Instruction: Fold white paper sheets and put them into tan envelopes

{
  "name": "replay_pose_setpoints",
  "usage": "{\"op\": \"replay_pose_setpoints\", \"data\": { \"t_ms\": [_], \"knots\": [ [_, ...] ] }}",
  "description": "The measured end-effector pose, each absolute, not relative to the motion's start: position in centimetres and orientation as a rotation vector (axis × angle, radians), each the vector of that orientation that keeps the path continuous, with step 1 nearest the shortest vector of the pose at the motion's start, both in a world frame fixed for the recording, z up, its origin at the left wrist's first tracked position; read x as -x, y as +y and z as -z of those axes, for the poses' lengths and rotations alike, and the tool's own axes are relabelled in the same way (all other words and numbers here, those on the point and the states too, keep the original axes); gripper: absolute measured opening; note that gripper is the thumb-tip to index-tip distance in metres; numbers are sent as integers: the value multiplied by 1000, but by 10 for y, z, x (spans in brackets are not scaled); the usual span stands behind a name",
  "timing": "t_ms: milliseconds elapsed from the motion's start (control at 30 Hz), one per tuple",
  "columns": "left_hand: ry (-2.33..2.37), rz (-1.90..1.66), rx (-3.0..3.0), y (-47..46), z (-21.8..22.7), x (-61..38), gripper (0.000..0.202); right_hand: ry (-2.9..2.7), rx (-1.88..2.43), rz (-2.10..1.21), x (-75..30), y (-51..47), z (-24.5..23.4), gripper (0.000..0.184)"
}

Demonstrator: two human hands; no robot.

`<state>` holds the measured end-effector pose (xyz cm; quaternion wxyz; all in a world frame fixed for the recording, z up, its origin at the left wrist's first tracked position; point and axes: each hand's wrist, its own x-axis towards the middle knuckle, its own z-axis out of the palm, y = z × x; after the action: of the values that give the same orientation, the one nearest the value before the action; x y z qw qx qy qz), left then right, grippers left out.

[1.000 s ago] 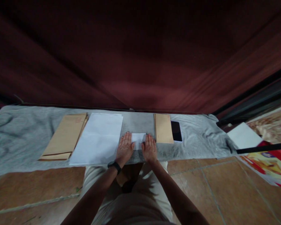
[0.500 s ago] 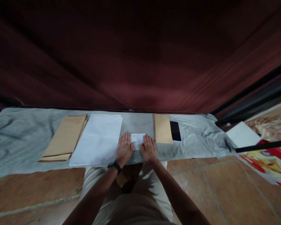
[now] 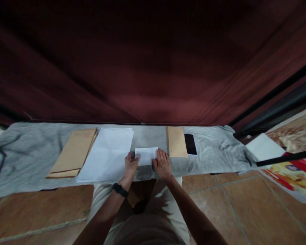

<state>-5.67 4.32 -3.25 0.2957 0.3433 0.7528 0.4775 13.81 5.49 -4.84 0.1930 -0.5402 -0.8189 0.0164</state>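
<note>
A small folded white sheet of paper (image 3: 146,156) lies on the grey cloth in front of me. At its left end my left hand (image 3: 130,166), with a dark watch on the wrist, has curled fingers and a thumb over the paper's edge; its fingertips are partly hidden. My right hand (image 3: 163,165) rests flat on the right end of the sheet, fingers stretched out. Left of my left hand is a stack of large white paper sheets (image 3: 107,153). To the right of my right hand lies a small stack of brown envelopes (image 3: 177,142).
Large brown envelopes (image 3: 72,151) lie at the left, beside the white sheets. A dark-screened phone (image 3: 190,144) sits right of the small envelopes. The grey cloth (image 3: 216,149) is wrinkled at the right. Behind rises a dark red surface (image 3: 153,75). A colourful box (image 3: 293,177) is at far right.
My left hand has gone from lying flat on the folded paper to curled at its left edge, slightly leftward, uncovering more of the sheet. The right hand stays flat in place.
</note>
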Motion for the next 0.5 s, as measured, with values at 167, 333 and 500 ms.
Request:
{"op": "replay_pose_setpoints", "data": {
  "t_ms": [167, 333, 500],
  "knots": [
    [1894, -1344, -640, 41, 6, 54, 28, -2262, 1470, -79, -141, 55, 47, 55],
    [1707, -1420, -563, 37, -24, 45, 42, -2334, 1174, -304, -139, 43, 28, 69],
    [1474, -1458, -579, 38, -53, 33, 55, -1651, 1084, -1049, -119, 41, 9, 49]
  ]
}}
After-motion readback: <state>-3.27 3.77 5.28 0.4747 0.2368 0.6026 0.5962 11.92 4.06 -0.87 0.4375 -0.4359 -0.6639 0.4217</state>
